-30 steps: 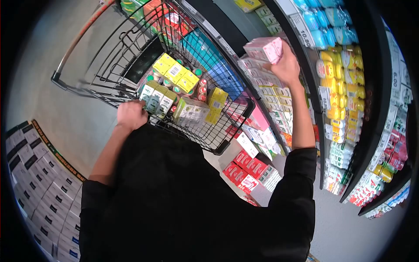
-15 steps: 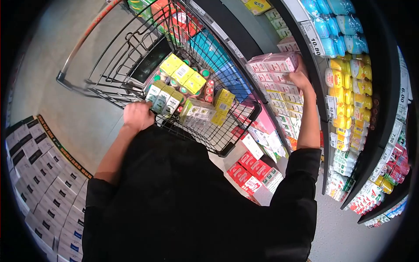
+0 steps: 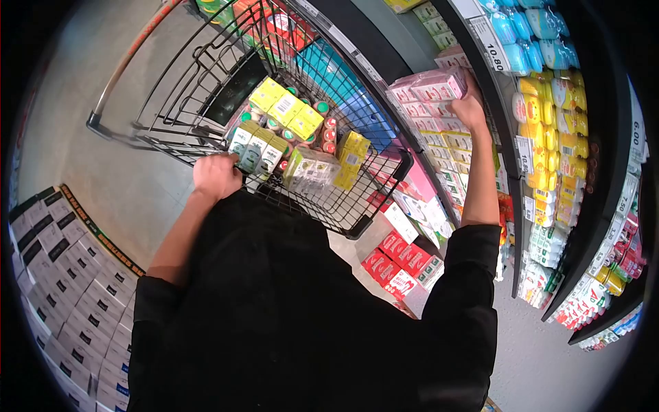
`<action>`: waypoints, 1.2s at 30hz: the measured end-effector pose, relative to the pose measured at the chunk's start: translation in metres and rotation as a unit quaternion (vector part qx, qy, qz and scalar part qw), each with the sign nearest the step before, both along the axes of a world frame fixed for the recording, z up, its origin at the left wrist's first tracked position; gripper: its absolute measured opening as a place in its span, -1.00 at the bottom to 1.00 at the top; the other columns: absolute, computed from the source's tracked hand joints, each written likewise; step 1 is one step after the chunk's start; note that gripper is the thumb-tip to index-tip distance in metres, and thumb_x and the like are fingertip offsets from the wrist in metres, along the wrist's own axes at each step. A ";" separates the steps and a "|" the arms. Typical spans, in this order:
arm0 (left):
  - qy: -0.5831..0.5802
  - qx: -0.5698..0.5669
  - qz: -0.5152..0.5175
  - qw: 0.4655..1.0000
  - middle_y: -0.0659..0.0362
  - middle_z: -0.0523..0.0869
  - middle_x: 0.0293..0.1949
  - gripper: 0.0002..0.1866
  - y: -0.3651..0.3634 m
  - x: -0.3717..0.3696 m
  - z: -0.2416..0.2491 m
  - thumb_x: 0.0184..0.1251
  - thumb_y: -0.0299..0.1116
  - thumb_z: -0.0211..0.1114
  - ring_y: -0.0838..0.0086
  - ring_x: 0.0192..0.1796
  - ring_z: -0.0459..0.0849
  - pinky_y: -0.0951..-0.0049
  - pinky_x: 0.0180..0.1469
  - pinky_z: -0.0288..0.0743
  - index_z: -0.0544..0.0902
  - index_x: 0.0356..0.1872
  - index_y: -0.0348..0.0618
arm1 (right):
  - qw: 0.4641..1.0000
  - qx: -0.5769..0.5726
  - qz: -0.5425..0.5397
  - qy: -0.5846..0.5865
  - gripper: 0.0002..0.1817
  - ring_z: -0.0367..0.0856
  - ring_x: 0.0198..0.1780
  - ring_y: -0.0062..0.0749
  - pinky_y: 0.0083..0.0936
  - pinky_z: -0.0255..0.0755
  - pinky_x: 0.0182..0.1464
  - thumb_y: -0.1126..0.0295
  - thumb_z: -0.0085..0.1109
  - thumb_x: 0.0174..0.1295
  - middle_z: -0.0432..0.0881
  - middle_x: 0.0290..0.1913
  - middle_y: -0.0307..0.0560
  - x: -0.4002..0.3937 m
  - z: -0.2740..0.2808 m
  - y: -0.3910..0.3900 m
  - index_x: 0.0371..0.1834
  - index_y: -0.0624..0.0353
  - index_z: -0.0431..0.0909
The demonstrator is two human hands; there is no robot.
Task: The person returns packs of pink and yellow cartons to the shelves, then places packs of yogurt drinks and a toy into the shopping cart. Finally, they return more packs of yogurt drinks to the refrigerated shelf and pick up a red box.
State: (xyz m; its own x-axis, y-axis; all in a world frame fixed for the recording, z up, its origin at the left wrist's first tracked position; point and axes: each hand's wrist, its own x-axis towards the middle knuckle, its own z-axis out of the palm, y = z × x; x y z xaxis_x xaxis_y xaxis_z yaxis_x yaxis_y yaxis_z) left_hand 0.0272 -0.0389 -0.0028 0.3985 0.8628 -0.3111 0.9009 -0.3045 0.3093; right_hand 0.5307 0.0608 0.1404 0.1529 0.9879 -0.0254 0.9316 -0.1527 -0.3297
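Observation:
My left hand [image 3: 217, 176] is closed round the near rim of a black wire shopping cart [image 3: 405, 165]. In the cart lie a yellow carton multipack [image 3: 285, 106], a white-and-green carton pack [image 3: 257, 147], a clear-wrapped carton pack [image 3: 310, 170], another yellow pack [image 3: 351, 158] and several small bottles [image 3: 329, 135]. At the shelf, my right hand [image 3: 469, 106] grips the end of a pink drink carton pack [image 3: 429, 86], its fingers partly hidden behind the pack. That pack is on top of a stack of similar pink and yellow cartons [image 3: 449, 147].
Shelves on the right hold blue bottles [image 3: 542, 34], yellow bottles [image 3: 535, 130] and price tags [image 3: 489, 44]. Red boxes [image 3: 405, 254] stand low beyond the cart's corner. Stacked white cartons [image 3: 75, 295] line the left side. The cart's handle [image 3: 141, 44] points to the upper left.
The view has shifted slightly, and the shelf and cart contents appear a little higher. The pink pack has moved up slightly with my right hand. My left hand keeps its hold on the cart.

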 end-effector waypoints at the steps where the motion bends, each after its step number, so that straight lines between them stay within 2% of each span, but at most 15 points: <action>1: -0.004 -0.001 0.003 1.000 0.09 0.69 -0.36 -0.78 0.000 0.000 0.000 -0.06 -0.29 0.13 0.18 -0.30 0.67 0.21 -0.23 0.53 0.65 -0.39 -0.09 | 1.000 -0.005 -0.013 -0.026 0.02 0.30 0.30 -0.06 -0.45 0.15 0.32 0.54 0.27 -0.42 0.35 0.25 0.19 0.000 -0.002 0.000 0.35 0.29 0.12; 4: -0.006 -0.002 0.001 1.000 0.09 0.69 -0.36 -0.78 0.000 -0.001 0.001 -0.06 -0.27 0.14 0.18 -0.30 0.67 0.21 -0.23 0.53 0.65 -0.39 -0.08 | 0.998 -0.044 -0.037 -0.010 0.04 0.29 0.30 -0.03 -0.44 0.14 0.33 0.53 0.28 -0.42 0.35 0.25 0.21 -0.016 0.014 -0.001 0.37 0.27 0.11; 11: 0.008 -0.022 -0.006 1.000 0.09 0.70 -0.35 -0.78 0.000 -0.003 -0.001 -0.03 -0.23 0.19 0.19 -0.29 0.66 0.19 -0.22 0.52 0.67 -0.34 -0.01 | 0.999 -0.026 -0.028 0.028 0.07 0.28 0.31 -0.03 -0.44 0.13 0.33 0.51 0.29 -0.41 0.31 0.27 0.23 0.007 -0.002 0.004 0.38 0.27 0.07; 16: 0.006 -0.022 -0.005 1.000 0.08 0.70 -0.34 -0.77 0.000 -0.002 0.001 -0.03 -0.24 0.15 0.18 -0.29 0.67 0.20 -0.21 0.52 0.65 -0.37 -0.07 | 0.998 -0.055 -0.025 0.008 0.11 0.21 0.36 -0.02 -0.44 0.07 0.36 0.50 0.31 -0.37 0.24 0.32 0.23 0.000 0.005 0.004 0.43 0.22 -0.03; 23: 0.002 -0.023 0.000 1.000 0.07 0.69 -0.35 -0.76 0.000 -0.003 0.000 -0.02 -0.23 0.15 0.18 -0.28 0.67 0.21 -0.19 0.52 0.65 -0.36 -0.09 | 0.999 -0.036 0.007 -0.010 0.14 0.17 0.38 0.01 -0.41 0.05 0.38 0.51 0.30 -0.36 0.22 0.34 0.24 -0.004 0.008 0.003 0.45 0.19 -0.09; 25: 0.001 -0.020 0.002 1.000 0.08 0.69 -0.35 -0.76 0.000 -0.003 -0.001 -0.02 -0.23 0.15 0.18 -0.27 0.67 0.21 -0.19 0.52 0.65 -0.36 -0.08 | 0.998 -0.052 -0.011 0.028 0.14 0.16 0.38 0.02 -0.41 0.05 0.37 0.50 0.29 -0.35 0.21 0.34 0.24 -0.006 0.009 0.003 0.46 0.18 -0.11; 32: -0.007 -0.006 0.003 1.000 0.09 0.69 -0.36 -0.76 -0.001 -0.003 -0.004 -0.03 -0.24 0.15 0.20 -0.28 0.67 0.22 -0.20 0.52 0.65 -0.35 -0.06 | 0.995 -0.090 -0.043 -0.027 0.15 0.15 0.39 0.01 -0.44 0.07 0.36 0.48 0.27 -0.33 0.20 0.35 0.24 -0.003 0.006 0.006 0.46 0.21 -0.16; 36: -0.009 -0.003 -0.001 1.000 0.09 0.69 -0.37 -0.77 0.000 -0.004 -0.005 -0.02 -0.24 0.14 0.19 -0.28 0.67 0.22 -0.21 0.52 0.65 -0.36 -0.07 | 0.998 -0.049 -0.029 -0.032 0.14 0.21 0.36 0.02 -0.45 0.12 0.32 0.48 0.23 -0.31 0.24 0.33 0.27 0.007 -0.004 0.006 0.47 0.19 -0.18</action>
